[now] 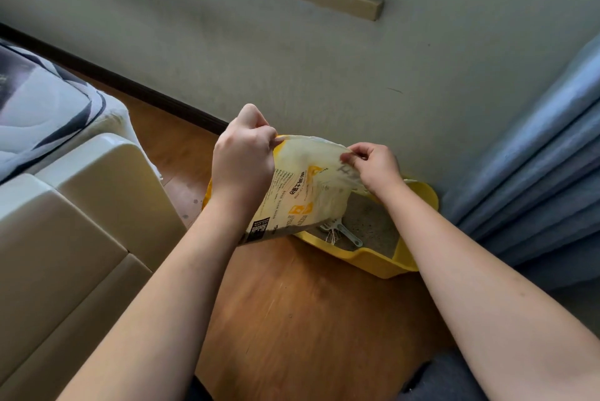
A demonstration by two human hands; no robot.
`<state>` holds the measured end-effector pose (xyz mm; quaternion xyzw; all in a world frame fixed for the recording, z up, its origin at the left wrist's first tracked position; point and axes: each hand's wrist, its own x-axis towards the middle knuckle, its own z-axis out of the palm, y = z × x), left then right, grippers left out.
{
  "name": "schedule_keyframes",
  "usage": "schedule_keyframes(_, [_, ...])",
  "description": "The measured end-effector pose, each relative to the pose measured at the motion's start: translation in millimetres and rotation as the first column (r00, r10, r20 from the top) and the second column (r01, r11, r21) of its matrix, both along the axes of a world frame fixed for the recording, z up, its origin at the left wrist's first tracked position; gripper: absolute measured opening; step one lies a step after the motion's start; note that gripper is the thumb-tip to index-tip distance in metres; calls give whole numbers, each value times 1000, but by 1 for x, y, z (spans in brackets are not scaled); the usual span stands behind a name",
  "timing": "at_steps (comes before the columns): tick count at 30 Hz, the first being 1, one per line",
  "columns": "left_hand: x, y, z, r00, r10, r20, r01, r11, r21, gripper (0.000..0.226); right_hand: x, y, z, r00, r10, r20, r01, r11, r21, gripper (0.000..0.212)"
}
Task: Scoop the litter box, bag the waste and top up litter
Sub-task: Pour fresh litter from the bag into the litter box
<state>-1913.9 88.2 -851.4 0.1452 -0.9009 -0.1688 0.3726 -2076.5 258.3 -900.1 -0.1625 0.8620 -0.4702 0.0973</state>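
A cream and yellow litter bag (302, 186) with printed text hangs upside down over the yellow litter box (373, 259). My left hand (242, 160) pinches the bag's upper left corner. My right hand (378, 166) pinches its upper right edge. The bag's lower end reaches down to the box's left part and hides it. Grey litter (373, 222) fills the box on the wooden floor by the wall. A grey scoop (345, 231) lies on the litter with its handle toward the box's front rim. Loose white threads dangle from the bag near the scoop.
A cream padded piece of furniture (81, 205) stands at the left with grey and white bedding (42, 102) on it. Blue curtains (535, 157) hang at the right, close to the box. A wall and window sill (357, 1) rise behind. Bare wooden floor (308, 319) lies between my arms.
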Motion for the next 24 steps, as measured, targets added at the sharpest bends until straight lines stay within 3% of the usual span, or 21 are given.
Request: schedule_keyframes(24, [16,-23,17,997,79,-11,-80,997,-19,24,8,-35,1,998,57,-10,-58,997,-42,5])
